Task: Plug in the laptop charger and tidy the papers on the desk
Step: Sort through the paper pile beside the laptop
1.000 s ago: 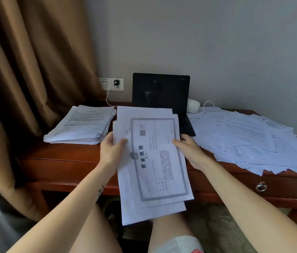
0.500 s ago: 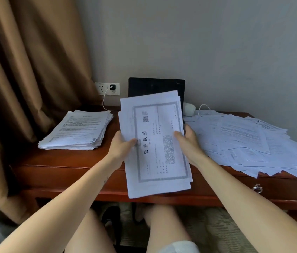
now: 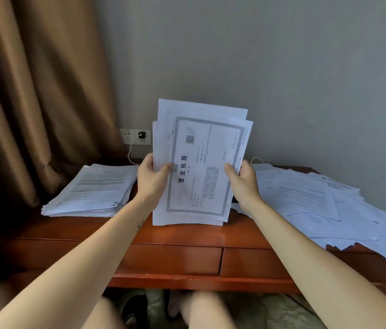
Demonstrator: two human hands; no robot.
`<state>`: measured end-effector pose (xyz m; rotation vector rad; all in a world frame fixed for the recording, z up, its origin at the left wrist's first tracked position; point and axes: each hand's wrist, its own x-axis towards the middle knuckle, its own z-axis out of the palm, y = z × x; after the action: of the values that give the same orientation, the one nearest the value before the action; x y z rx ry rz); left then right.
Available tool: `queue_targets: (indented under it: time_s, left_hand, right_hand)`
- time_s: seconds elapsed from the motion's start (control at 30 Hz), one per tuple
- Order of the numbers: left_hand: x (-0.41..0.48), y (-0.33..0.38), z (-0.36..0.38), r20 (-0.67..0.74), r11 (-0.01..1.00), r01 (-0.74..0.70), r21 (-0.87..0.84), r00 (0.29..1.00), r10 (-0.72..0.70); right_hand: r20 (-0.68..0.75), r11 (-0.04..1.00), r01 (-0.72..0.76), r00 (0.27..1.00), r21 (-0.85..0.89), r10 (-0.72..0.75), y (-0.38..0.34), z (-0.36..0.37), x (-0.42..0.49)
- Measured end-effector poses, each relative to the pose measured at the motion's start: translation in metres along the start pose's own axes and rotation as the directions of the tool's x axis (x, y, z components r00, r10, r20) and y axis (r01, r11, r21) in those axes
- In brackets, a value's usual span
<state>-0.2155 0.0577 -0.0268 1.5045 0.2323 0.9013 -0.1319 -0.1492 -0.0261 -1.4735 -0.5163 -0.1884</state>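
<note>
Two hands (image 3: 153, 184) (image 3: 245, 186), one held sheaf (image 3: 201, 162), two piles (image 3: 94, 188) (image 3: 317, 203), one desk (image 3: 187, 233), two drawers (image 3: 173, 260) (image 3: 253, 262), one plug (image 3: 142, 134).

The red-brown wooden desk (image 3: 187, 236) has two drawers (image 3: 173, 260) across its front. A squared stack of papers (image 3: 94, 191) lies at its left end. Loose sheets (image 3: 317, 205) sprawl over the right, some overhanging the front edge. In the middle an upright sheaf (image 3: 199, 167) seems to stand on its lower edge.

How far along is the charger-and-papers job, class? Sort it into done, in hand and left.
Done: the plug sits in the wall socket; a neat stack lies on the desk, left side. In hand: the left hand and right hand hold a bundle of sheets upright. Left: the loose papers spread on the right.
</note>
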Motion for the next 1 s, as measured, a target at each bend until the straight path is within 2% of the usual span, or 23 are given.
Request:
queue_targets:
  time_s: [0.17, 0.33, 0.5, 0.6, 0.73, 0.87, 1.0]
  left_hand:
    - [-0.012, -0.023, -0.001, -0.060, 0.998, 0.056, -0.024, 0.997, -0.058]
    - [-0.013, -0.040, -0.001, 0.020, 0.993, 0.117, -0.006, 0.993, -0.117]
    - [-0.015, -0.062, -0.007, 0.020, 0.986, 0.109, 0.128, 0.993, -0.113]
    - [-0.019, -0.068, -0.004, 0.128, 0.974, 0.135, 0.182, 0.979, -0.160]
    - [-0.028, -0.080, 0.018, 0.295, 0.957, 0.199, 0.209, 0.921, -0.255]
    - [-0.033, -0.100, 0.045, 0.335, 0.960, 0.113, 0.258, 0.921, -0.199]
    - [-0.029, -0.114, 0.071, 0.322, 0.958, 0.074, 0.279, 0.932, -0.166]
  right_hand:
    - [0.074, 0.997, -0.082, 0.994, 0.000, 0.082, 0.020, 0.000, -0.003]
    - [0.103, 0.989, -0.121, 0.986, -0.081, 0.129, 0.035, 0.007, -0.002]
    - [0.011, 0.979, -0.113, 0.993, -0.172, 0.117, 0.042, 0.005, -0.005]
    - [-0.010, 0.970, -0.130, 0.991, -0.203, 0.131, 0.044, -0.008, -0.005]
    - [-0.049, 0.932, -0.204, 0.979, -0.299, 0.198, 0.055, -0.037, -0.005]
    - [-0.037, 0.884, -0.249, 0.966, -0.396, 0.255, 0.068, -0.074, -0.008]
    - [-0.064, 0.833, -0.234, 0.970, -0.502, 0.234, 0.076, -0.118, -0.017]
